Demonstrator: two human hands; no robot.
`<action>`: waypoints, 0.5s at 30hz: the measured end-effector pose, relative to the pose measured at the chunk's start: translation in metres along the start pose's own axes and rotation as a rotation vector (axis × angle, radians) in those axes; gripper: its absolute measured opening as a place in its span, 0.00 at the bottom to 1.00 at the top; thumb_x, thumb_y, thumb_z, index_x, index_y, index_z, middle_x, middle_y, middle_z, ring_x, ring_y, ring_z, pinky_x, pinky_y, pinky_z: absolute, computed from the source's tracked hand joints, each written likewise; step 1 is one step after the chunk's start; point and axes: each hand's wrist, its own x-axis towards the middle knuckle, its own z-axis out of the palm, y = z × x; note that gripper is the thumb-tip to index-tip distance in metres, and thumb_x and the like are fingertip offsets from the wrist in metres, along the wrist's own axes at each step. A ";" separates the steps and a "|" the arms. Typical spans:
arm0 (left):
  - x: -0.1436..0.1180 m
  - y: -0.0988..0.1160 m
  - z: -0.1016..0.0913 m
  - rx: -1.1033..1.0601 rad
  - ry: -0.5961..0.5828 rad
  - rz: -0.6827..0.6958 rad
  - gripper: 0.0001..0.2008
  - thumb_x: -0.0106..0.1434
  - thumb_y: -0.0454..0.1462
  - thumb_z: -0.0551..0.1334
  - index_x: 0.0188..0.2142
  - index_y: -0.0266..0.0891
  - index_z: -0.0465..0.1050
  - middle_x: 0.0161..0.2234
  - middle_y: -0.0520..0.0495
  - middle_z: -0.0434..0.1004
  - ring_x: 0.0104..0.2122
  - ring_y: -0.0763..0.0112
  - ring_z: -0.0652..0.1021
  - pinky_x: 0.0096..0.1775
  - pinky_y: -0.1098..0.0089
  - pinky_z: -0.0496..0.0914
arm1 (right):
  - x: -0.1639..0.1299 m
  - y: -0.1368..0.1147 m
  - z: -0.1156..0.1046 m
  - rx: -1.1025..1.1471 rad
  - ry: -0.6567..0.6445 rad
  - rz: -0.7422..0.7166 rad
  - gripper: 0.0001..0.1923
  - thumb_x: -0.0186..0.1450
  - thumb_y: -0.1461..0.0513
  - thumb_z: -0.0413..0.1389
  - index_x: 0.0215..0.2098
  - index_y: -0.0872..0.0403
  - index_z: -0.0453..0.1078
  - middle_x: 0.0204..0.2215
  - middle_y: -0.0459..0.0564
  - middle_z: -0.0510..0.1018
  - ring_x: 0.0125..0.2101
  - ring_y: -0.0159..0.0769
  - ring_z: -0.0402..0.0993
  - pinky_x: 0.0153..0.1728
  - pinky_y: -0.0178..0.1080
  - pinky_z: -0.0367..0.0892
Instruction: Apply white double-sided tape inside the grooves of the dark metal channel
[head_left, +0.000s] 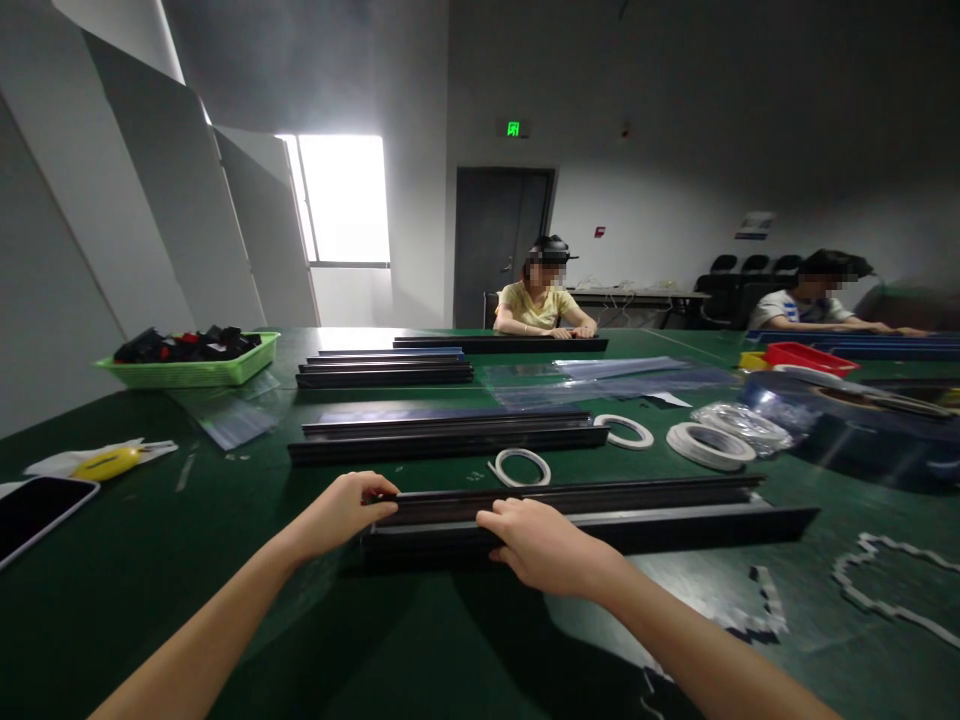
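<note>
Both my bare forearms reached forward from the bottom edge, converging slightly. My left hand [341, 512] lay palm down, fingers curled over and thumb tucked beneath. My right hand [541, 545] sat just beside it, knuckles up, fingers bent forward in a loose grip.

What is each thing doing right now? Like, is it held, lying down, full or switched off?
left hand: gripping the end of the nearest black rail
right hand: pressed on the nearest black rail
nearest black rail: lying flat on the green table
green basket: full of dark parts
phone: screen dark, lying flat
tape rolls: lying flat
door: shut
</note>
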 end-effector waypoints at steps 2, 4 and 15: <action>0.000 -0.002 0.001 0.042 0.020 0.001 0.15 0.54 0.44 0.61 0.38 0.40 0.77 0.37 0.47 0.78 0.37 0.62 0.76 0.41 0.65 0.68 | -0.001 0.004 -0.003 0.000 -0.009 0.031 0.10 0.59 0.61 0.54 0.39 0.54 0.68 0.35 0.51 0.76 0.34 0.39 0.72 0.31 0.36 0.60; 0.000 -0.003 0.002 0.067 0.015 0.019 0.13 0.54 0.42 0.60 0.36 0.39 0.77 0.36 0.46 0.78 0.36 0.62 0.76 0.40 0.65 0.68 | -0.003 0.009 -0.007 0.006 -0.027 0.064 0.09 0.57 0.60 0.55 0.36 0.54 0.69 0.33 0.50 0.76 0.32 0.38 0.73 0.30 0.36 0.60; 0.003 -0.005 0.008 0.141 -0.035 0.119 0.11 0.58 0.38 0.55 0.34 0.40 0.76 0.35 0.48 0.76 0.35 0.66 0.75 0.38 0.69 0.68 | 0.006 0.000 -0.004 -0.030 -0.007 0.066 0.26 0.64 0.44 0.44 0.34 0.55 0.72 0.33 0.53 0.78 0.34 0.41 0.75 0.33 0.37 0.62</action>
